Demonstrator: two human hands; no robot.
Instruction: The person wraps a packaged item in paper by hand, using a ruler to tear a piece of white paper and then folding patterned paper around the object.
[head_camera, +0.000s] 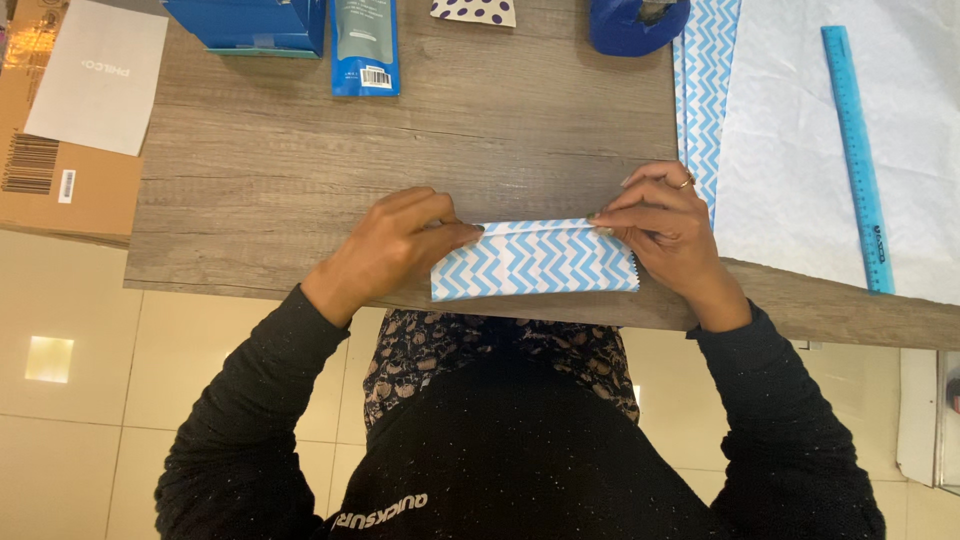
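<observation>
Two hands: both pressed on one small wrapped parcel (535, 260), blue-and-white zigzag paper, lying at the table (300, 180) near edge, 6 o'clock of the tabletop.
Left hand (395, 245): fingers curled, tips pinning the parcel's left top corner; not lifting it.
Right hand (665, 225): fingers (625, 215) flat along the top fold at the right end, ring on one finger; pinching the paper edge down.
Parcel position: front edge sits almost flush with the table edge.
Risk, slip: judged likely to slide off toward 6 o'clock if either hand pushes forward.
Risk, fold: judged that the top seam could spring open once pressure eases, no tape visible on it.
Sheet of matching paper (705, 90): at 2 o'clock, just beside the right hand; a stray wrist could crease it.
Ruler (858, 150): blue, at 3 o'clock, well apart.
Tape dispenser (635, 25): blue, at 12 o'clock, out of easy reach.
Cardboard box (60, 180): at 9 o'clock.
</observation>
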